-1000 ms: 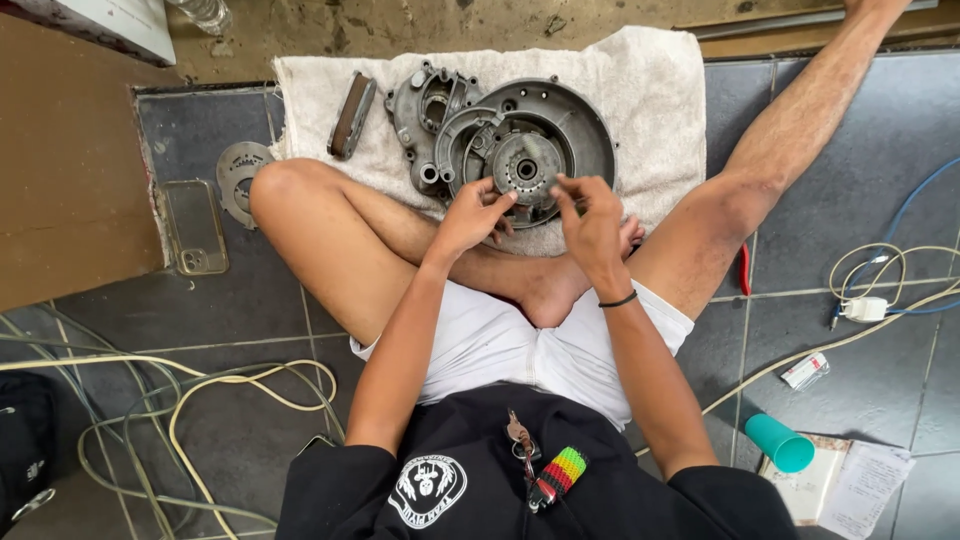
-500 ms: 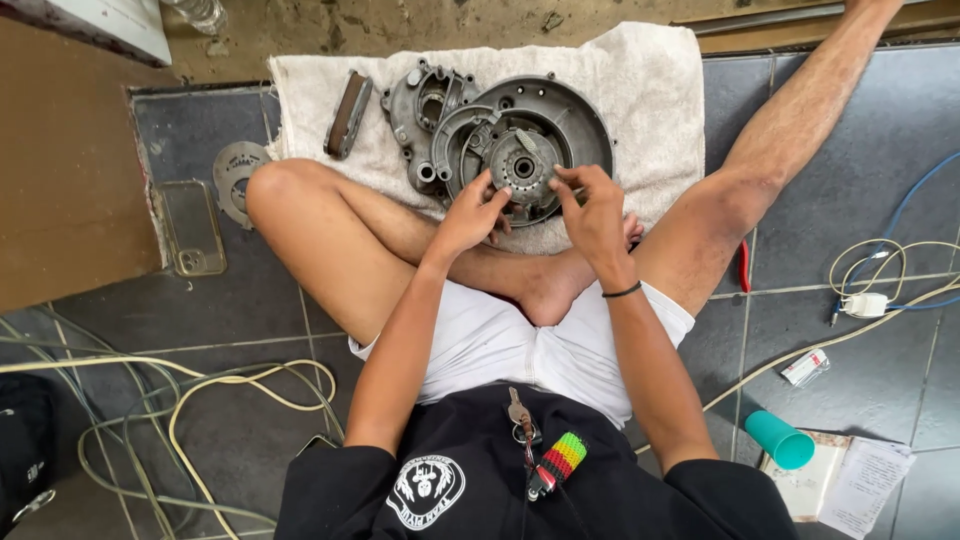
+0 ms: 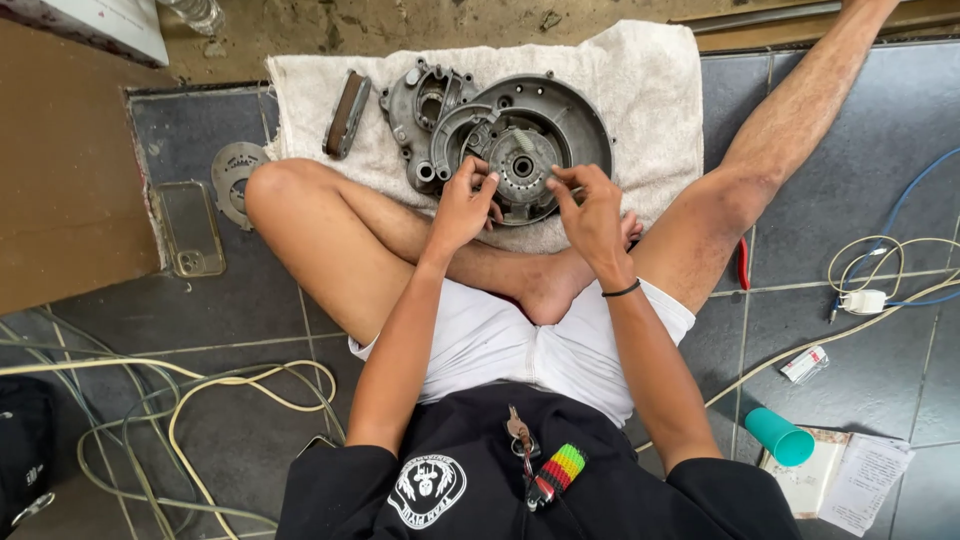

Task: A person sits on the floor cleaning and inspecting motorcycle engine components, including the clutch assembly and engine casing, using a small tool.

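A grey metal engine casing [image 3: 580, 115] lies on a white towel [image 3: 655, 75] on the floor between my legs. A round toothed plate [image 3: 523, 160] sits at its centre. My left hand [image 3: 460, 208] has its fingertips on the plate's left edge, at the casing's inner rim. My right hand [image 3: 592, 212] grips the plate's right edge with thumb and fingers. Both hands hide the plate's lower part. A smaller casing section [image 3: 420, 105] joins the big one on the left.
A dark curved metal piece [image 3: 347, 113] lies on the towel's left. On the tiles are a grey disc [image 3: 232, 175], a phone [image 3: 192, 228], yellow and grey cables [image 3: 200, 400], a red-handled tool [image 3: 744, 265], a white plug [image 3: 865, 302], a teal cup [image 3: 780, 441] and papers [image 3: 860, 480].
My left hand has moved up and left from the plate's lower edge to its left side. My right hand has lowered onto the plate's right edge.
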